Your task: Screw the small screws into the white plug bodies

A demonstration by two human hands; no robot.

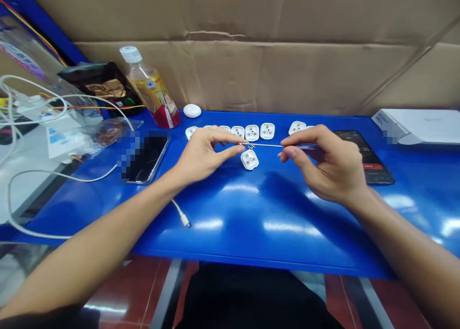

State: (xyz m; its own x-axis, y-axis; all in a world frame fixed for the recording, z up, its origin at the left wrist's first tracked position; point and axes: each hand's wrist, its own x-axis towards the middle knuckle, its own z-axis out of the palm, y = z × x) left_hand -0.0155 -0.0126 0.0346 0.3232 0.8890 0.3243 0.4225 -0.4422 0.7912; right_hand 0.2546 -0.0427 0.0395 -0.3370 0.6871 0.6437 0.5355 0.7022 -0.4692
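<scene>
Right hand (328,168) grips screwdriver (265,145); left hand (201,154) pinches its tip. Slack pinch could slip, tip scattering loose screws (251,147).

Between the left arm (132,219) and right arm (402,238), open blue table (247,233) runs from the near edge up to a lone white cap (249,160); a cable end (184,220) juts in beside the left arm. A thin rod (264,145) bars the gap between left hand (201,154) and right hand (330,166), with more white caps (252,132) behind. A bottle (154,94) and dark phone (149,157) crowd the left, a lit phone (362,152) and white box (424,125) the right; cardboard (287,80) walls off the back.
</scene>
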